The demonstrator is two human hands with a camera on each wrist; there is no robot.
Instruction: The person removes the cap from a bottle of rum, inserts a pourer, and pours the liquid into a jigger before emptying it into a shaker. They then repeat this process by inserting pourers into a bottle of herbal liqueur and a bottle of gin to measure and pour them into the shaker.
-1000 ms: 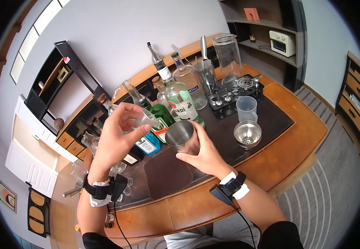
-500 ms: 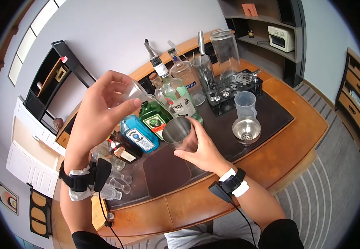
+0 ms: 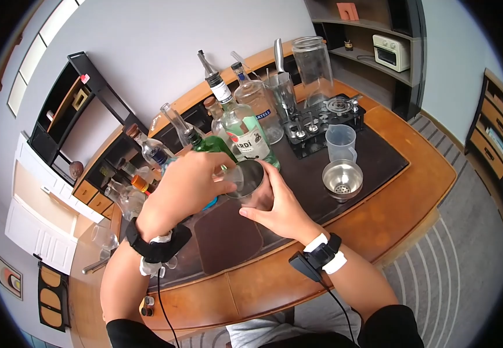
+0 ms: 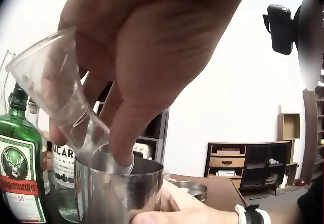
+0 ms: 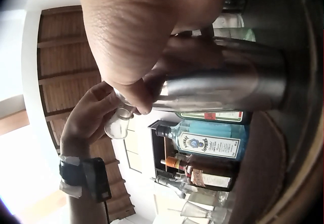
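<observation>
My right hand [image 3: 286, 213] grips a metal shaker tin [image 3: 258, 201] round its side, its mouth tilted toward the head camera. Just over that mouth, my left hand [image 3: 184, 188] pinches a clear double-ended jigger [image 4: 50, 79]. In the left wrist view the jigger slants, with its smaller cup dipping inside the tin's rim and its wide cup up to the left. No liquid shows in the wide cup. Behind the hands stand a green Jägermeister bottle [image 4: 21, 158] and a clear Bacardi bottle [image 3: 250, 139] with a pourer.
To the right are a metal strainer cap [image 3: 342, 178], a plastic measuring jug [image 3: 341, 142] and a black stand of bar tools [image 3: 324, 124]. A blue gin bottle [image 5: 210, 140] and a brown bottle [image 5: 215, 177] stand left of the tin. A dark mat [image 3: 228, 240] covers the tabletop.
My left hand first lifted up and left with the jigger, then came down and right to the tin's mouth. The right hand has held the tin almost still.
</observation>
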